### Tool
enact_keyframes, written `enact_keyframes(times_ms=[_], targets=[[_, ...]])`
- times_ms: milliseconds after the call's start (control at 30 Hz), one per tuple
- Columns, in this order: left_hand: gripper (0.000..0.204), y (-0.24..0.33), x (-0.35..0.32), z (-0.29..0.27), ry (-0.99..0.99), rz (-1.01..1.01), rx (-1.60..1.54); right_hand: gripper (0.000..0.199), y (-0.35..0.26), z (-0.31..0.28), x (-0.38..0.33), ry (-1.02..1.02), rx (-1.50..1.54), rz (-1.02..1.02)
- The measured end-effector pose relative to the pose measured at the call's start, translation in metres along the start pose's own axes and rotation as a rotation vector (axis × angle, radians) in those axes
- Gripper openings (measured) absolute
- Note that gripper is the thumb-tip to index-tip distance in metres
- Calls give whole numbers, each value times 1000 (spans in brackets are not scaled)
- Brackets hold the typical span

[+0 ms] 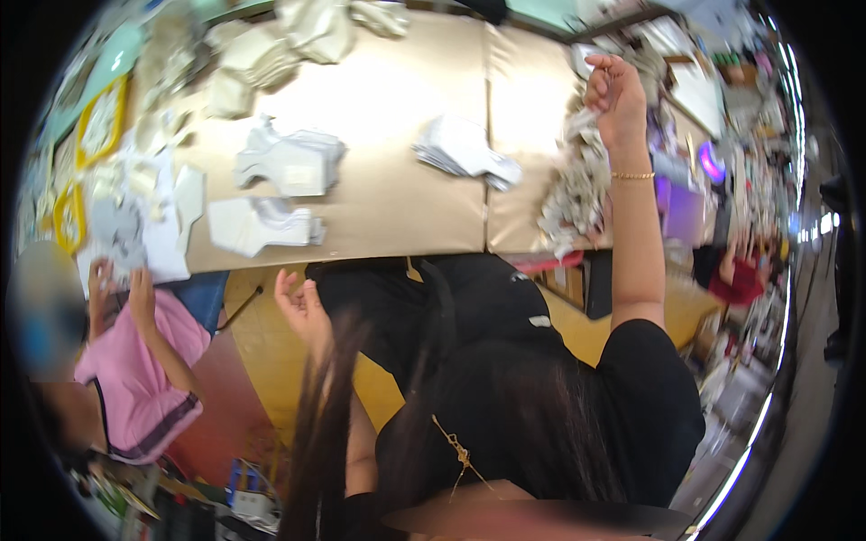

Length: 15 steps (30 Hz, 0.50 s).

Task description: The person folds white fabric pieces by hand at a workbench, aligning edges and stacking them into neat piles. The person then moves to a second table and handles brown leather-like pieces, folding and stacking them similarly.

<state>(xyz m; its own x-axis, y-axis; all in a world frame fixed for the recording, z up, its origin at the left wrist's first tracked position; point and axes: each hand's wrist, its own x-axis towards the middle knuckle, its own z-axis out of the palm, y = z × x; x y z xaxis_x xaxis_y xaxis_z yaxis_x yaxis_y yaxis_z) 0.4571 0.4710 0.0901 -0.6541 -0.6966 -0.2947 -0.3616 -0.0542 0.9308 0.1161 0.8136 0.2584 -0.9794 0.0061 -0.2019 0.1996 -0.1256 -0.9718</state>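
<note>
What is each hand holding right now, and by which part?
The right hand is raised over the pile of grey-white pieces, fingers curled; whether they pinch anything cannot be told. The left hand is open and holds nothing.

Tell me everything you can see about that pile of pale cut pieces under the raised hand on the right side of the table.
The pile of pale cut pieces is a loose, shaggy heap of greyish-white flat pieces, like fabric or thin card, blurred so the material is uncertain. It runs down the right part of the tan table, reaching its near edge. The right hand, with a gold bracelet on the wrist, is raised above it, fingers curled; whether it grips a piece is unclear.
</note>
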Motion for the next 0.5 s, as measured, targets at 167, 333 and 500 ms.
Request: enact_keyframes(times_ms=[167, 333, 500], targets=[[50, -8, -19, 4, -107, -63, 43, 18, 22, -167, -52, 242, 76, 182], [56, -26, 0, 13, -395, -23, 236, 15, 127, -289, -184, 297, 150, 625], [52, -17, -6, 42, -411, -5, 203, 24, 343, -310, -271, 278, 500, 949]])
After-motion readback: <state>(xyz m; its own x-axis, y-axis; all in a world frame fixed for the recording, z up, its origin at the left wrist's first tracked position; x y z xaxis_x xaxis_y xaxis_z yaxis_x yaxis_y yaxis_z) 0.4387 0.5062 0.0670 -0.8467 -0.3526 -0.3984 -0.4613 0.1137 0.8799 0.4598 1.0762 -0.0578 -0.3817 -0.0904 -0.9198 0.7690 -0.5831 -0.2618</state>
